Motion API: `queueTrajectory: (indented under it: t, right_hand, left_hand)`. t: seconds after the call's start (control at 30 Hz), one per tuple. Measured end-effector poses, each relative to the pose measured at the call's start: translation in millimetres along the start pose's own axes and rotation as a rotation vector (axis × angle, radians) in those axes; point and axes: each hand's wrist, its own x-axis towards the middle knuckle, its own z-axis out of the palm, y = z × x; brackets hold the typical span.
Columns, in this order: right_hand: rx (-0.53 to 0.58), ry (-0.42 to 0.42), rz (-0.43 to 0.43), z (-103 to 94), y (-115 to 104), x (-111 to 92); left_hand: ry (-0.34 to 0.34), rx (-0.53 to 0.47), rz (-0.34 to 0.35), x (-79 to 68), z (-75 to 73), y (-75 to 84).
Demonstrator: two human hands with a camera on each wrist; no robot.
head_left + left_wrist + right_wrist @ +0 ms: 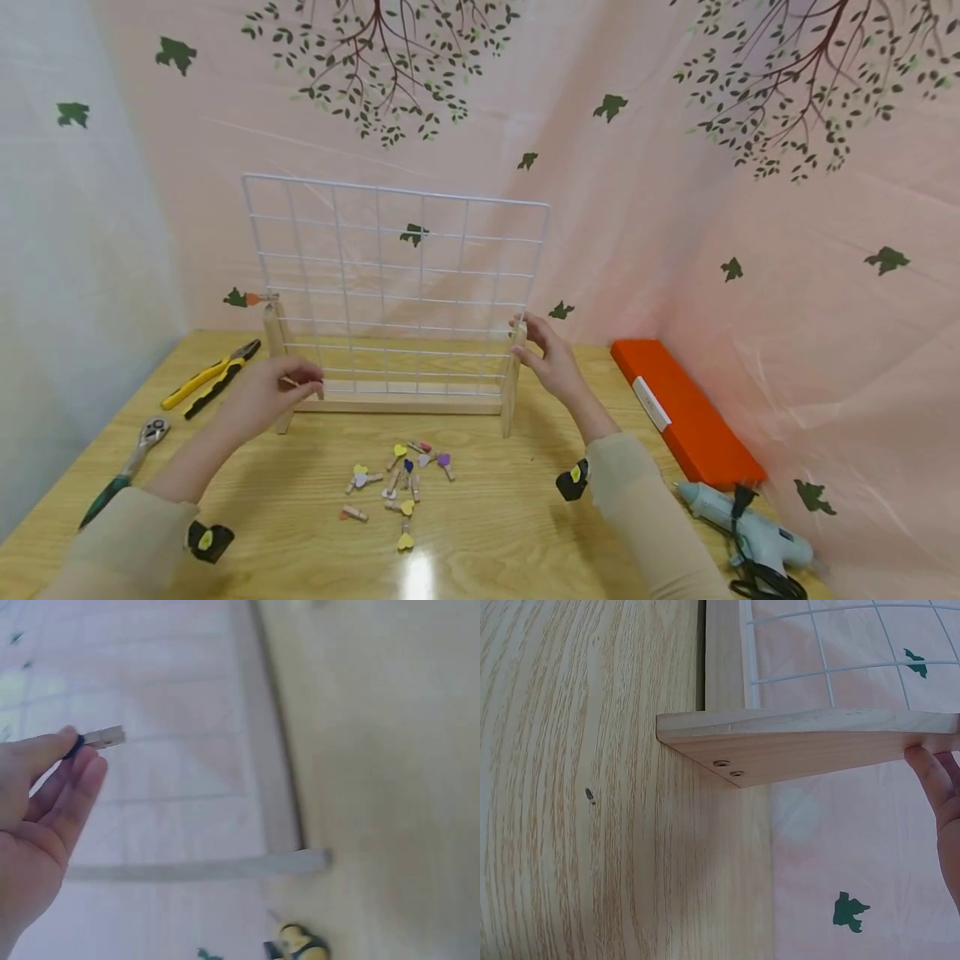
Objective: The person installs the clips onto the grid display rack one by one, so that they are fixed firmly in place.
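A white wire grid (pixel 420 275) stands upright in a wooden stand (pixel 405 406). My left hand (pixel 273 392) is before the grid's lower left part and pinches a small wooden clothespin (pixel 106 737) by its dark end between thumb and fingers. My right hand (pixel 551 358) grips the top of the stand's right upright (pixel 802 746), thumb on the near side; some fingers are hidden behind it. A small orange-ended piece (pixel 258 297) juts out by the top of the left upright. Several loose heart clothespins (pixel 406 542) lie scattered in front of the stand.
Yellow-and-black pliers (pixel 198 383) and a ratchet wrench (pixel 123 475) lie on the left of the table. To the right are an orange box (pixel 690 417) and a glue gun (pixel 750 521) with its cord. A printed curtain (pixel 600 208) hangs behind.
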Motion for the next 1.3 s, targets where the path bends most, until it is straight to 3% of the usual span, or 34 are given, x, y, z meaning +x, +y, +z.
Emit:
queueTrajectory:
  t: [0.07, 0.17, 0.3, 0.4, 0.6, 0.7, 0.8, 1.1, 1.3]
  right_hand:
    - [0.003, -0.004, -0.004, 0.6, 0.3, 0.1]
    - [0.01, -0.006, -0.002, 1.0, 0.7, 0.2]
    - [0.017, 0.0, 0.006, 0.3, 2.1, 0.2]
    - [0.025, 0.005, 0.001, -1.6, 3.4, -0.3]
    - [0.024, 0.003, -0.011, -2.2, 2.9, 1.4]
    - [0.031, 0.0, -0.008, -1.5, 2.3, 1.8]
    - [0.032, -0.002, -0.006, -0.7, 2.5, 0.8]
    - [0.024, -0.001, 0.001, -1.4, 0.6, 0.7]
    - [0.018, -0.004, 0.007, -1.3, -0.3, 0.1]
  left_hand:
    - [0.106, -0.033, -0.035, 2.6, -12.4, 0.4]
    - [0.286, -0.165, -0.082, 9.2, -28.6, 1.0]
    - [0.563, -0.374, -0.126, 24.9, -43.6, 1.9]
    - [0.746, -0.558, -0.205, 36.8, -50.9, 3.0]
    - [0.985, -0.899, -0.375, 52.3, -62.0, 1.2]
    - [1.032, -0.952, -0.417, 58.9, -62.9, -3.1]
    - [1.034, -0.925, -0.443, 63.8, -60.8, -6.2]
    - [0.956, -0.852, -0.446, 68.0, -53.7, 1.4]
    - [0.918, -0.764, -0.453, 67.6, -51.7, -8.7]
